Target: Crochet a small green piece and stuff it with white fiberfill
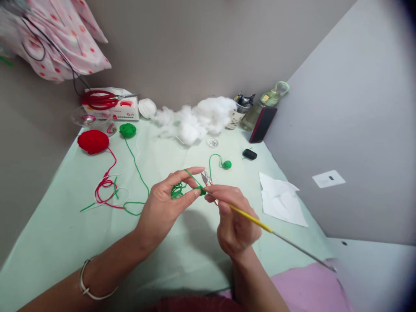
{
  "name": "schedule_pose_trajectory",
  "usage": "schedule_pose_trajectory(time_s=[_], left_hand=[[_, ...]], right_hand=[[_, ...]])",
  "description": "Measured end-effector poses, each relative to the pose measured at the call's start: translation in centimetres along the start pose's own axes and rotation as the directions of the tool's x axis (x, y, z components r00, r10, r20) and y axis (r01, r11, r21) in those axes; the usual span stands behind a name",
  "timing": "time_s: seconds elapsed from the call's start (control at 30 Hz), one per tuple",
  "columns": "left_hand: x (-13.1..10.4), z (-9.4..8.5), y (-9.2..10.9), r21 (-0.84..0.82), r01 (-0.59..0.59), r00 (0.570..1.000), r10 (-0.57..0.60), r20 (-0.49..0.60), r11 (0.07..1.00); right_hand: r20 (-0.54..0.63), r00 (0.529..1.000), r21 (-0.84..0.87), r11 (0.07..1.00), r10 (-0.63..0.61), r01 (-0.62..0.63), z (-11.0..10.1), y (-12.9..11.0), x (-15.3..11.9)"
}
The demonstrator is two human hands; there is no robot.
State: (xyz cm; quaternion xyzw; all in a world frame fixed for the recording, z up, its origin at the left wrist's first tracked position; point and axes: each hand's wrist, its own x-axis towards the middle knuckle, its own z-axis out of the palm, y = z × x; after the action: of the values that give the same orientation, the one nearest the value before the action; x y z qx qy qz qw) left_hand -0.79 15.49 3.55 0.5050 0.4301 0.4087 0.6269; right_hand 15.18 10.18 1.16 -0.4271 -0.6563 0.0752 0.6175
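The left forearm (120,253) extends over the desk (58,242); the left hand (165,199) pinches the green yarn piece (203,191), and the right hand (235,232) grasps the yellow-handled hook (248,216). At the rear, the cup (235,119) contains pens (244,101), and the clear dish (212,147) contains small metal items (212,141). The green yarn piece is positioned between the hands, at the left thumb tip.

left arm (107,255): slanted up from the lower left, forearm bare.
left hand (164,199): palm faced right, index finger (195,170) stretched outward, thumb (188,201) pinching below it.
right arm (258,279): leaned up and left from below, also bare.
right hand (238,221): was curled into a pen-like grip, fingertips (212,189) just beside the left thumb.
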Motion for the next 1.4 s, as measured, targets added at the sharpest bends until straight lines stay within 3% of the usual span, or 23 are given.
schedule_pose_trajectory(time_s=[0.33, 0.43, 0.57, 0.63, 0.73, 0.8, 0.87, 0.97, 1.03, 1.13, 1.23, 1.33, 1.4], left_hand=[[0.1, -0.2, 0.0, -0.064, 0.006, 1.000, -0.004, 0.031, 0.998], [0.0, -0.2, -0.2, -0.050, 0.005, 0.999, -0.004, 0.033, 0.999], [-0.2, 0.1, -0.3, -0.093, 0.018, 0.999, -0.014, 0.041, 0.996], [-0.3, 0.3, -0.1, -0.187, 0.074, 0.995, -0.061, 0.075, 0.979], [-0.2, 0.6, 0.1, -0.402, 0.274, 0.952, -0.187, 0.242, 0.874], [0.1, 0.5, 0.2, -0.493, 0.387, 0.909, -0.234, 0.344, 0.779], [0.5, 0.3, 0.4, -0.519, 0.404, 0.904, -0.242, 0.351, 0.753], [0.6, 0.0, 0.7, -0.466, 0.317, 0.941, -0.213, 0.262, 0.826], [0.5, 0.0, 0.6, -0.414, 0.268, 0.954, -0.178, 0.242, 0.870], [0.1, 0.2, 0.2, -0.355, 0.205, 0.968, -0.134, 0.213, 0.912], [0.1, 0.6, -0.3, -0.334, 0.163, 0.982, -0.122, 0.141, 0.928], [0.4, 0.8, -0.5, -0.426, 0.264, 0.959, -0.186, 0.214, 0.865], [0.7, 0.8, -0.3, -0.494, 0.371, 0.921, -0.244, 0.304, 0.786]], right_hand=[[-0.022, 0.998, -0.023, 0.997, 0.067, -0.067, 0.2, -0.1, 0.4], [-0.013, 1.000, -0.068, 0.998, -0.005, 0.004, 0.2, -0.2, 0.4], [0.076, 0.989, -0.266, 0.954, -0.125, 0.141, 0.4, -0.2, -0.1], [0.083, 0.984, -0.366, 0.913, -0.160, 0.179, 0.5, -0.2, -0.5], [0.066, 0.975, -0.449, 0.867, -0.211, 0.218, 0.5, -0.2, -0.9], [0.028, 0.987, -0.358, 0.921, -0.157, 0.156, 0.3, -0.2, -0.6], [-0.049, 0.999, -0.145, 0.989, 0.003, -0.010, 0.2, -0.4, 0.0], [-0.101, 0.960, 0.179, 0.954, 0.263, -0.242, 0.2, -0.6, 1.1], [-0.080, 0.946, 0.260, 0.923, 0.313, -0.283, 0.4, -0.6, 1.6], [-0.041, 0.957, 0.204, 0.940, 0.288, -0.274, 0.8, -0.5, 1.6], [-0.041, 0.978, 0.031, 0.978, 0.205, -0.204, 1.2, -0.4, 0.8], [-0.029, 1.000, -0.208, 0.978, 0.006, -0.012, 1.2, -0.3, -0.1], [-0.034, 0.999, -0.223, 0.975, -0.024, 0.016, 1.0, -0.3, -0.1]])
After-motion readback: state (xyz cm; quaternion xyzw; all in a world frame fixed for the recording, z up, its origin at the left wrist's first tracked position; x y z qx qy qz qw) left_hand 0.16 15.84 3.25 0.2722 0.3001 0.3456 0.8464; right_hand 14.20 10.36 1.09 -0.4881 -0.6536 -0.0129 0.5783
